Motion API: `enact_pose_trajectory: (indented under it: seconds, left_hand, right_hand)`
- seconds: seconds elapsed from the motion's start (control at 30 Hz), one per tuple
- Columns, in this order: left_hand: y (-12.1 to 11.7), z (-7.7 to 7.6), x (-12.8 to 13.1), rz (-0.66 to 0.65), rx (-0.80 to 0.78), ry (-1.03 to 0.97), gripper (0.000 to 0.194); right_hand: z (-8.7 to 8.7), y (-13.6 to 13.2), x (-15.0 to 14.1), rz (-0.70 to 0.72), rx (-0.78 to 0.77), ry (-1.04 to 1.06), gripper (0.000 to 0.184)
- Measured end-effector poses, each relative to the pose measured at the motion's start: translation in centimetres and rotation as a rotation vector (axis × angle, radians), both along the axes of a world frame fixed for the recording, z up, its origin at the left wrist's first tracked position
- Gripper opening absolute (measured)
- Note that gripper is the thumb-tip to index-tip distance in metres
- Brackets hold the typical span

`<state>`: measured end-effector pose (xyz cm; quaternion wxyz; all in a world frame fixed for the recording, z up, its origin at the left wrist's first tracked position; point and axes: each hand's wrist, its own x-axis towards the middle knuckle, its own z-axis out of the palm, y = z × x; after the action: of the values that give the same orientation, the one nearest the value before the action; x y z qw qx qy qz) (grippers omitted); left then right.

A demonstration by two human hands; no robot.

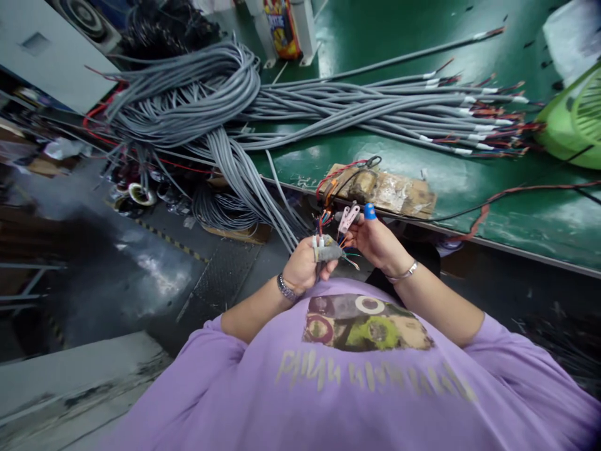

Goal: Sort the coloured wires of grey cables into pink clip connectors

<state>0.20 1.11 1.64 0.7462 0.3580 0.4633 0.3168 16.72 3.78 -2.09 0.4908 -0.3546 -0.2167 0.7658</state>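
My left hand [305,266] is closed around the end of a grey cable, with grey wrapping on its thumb. Thin coloured wires [350,258], orange, green and white among them, fan out past that thumb. To its right, my right hand [378,241] wears a blue finger cot [370,212] on the thumb. Its bent fingers are at a pale pink clip-like piece [348,218] with small holes; the exact grip is partly hidden. Red and orange wires [325,216] run between the hands and the bench edge.
A large coil of grey cable [188,94] lies on the green bench [399,37], its stripped ends [498,122] pointing right. Close to the hands is a stained wooden board [399,191]. A green basket [575,119] stands at right. More cable [230,213] hangs below the bench.
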Motion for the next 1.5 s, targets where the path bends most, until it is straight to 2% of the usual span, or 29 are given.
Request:
enact_pose_trajectory:
  seconds: [0.1, 0.3, 0.53, 0.83, 0.97, 1.1, 1.2, 1.37, 1.5]
  left_hand:
    - [0.6, 0.1, 0.4, -0.014, -0.023, -0.022, 0.036]
    - [0.9, 0.5, 0.8, -0.030, -0.042, -0.021, 0.037]
    - [0.9, -0.4, 0.7, -0.026, -0.029, -0.005, 0.035]
    - [0.3, -0.2, 0.3, -0.035, -0.007, 0.002, 0.033]
    - [-0.4, 0.0, 0.0, -0.037, 0.024, 0.010, 0.033]
    - [-0.6, -0.1, 0.1, 0.029, 0.046, 0.002, 0.035]
    - [-0.4, -0.2, 0.3, 0.084, 0.048, -0.013, 0.036]
    - [-0.1, 0.0, 0.7, 0.098, 0.029, -0.022, 0.037]
    - [0.1, -0.1, 0.8, 0.108, 0.019, -0.002, 0.038]
  right_hand:
    - [-0.2, 0.4, -0.4, -0.018, 0.055, 0.023, 0.050]
    - [-0.1, 0.3, -1.1, -0.116, 0.023, 0.037, 0.047]
    - [0.8, 0.2, -1.8, -0.231, 0.021, 0.007, 0.045]
    - [0.3, 0.0, -1.0, -0.096, -0.044, 0.073, 0.055]
    - [0.7, 0.1, -0.5, -0.017, -0.029, 0.073, 0.062]
    - [1.0, 0.1, -0.7, -0.047, 0.007, 0.019, 0.047]
    - [0.5, 0.0, -1.0, -0.102, 0.065, -0.034, 0.040]
    - [-0.8, 0.3, -1.5, -0.136, 0.087, 0.009, 0.053]
    - [-0.4, 0.6, -1.9, -0.071, -0.014, 0.082, 0.058]
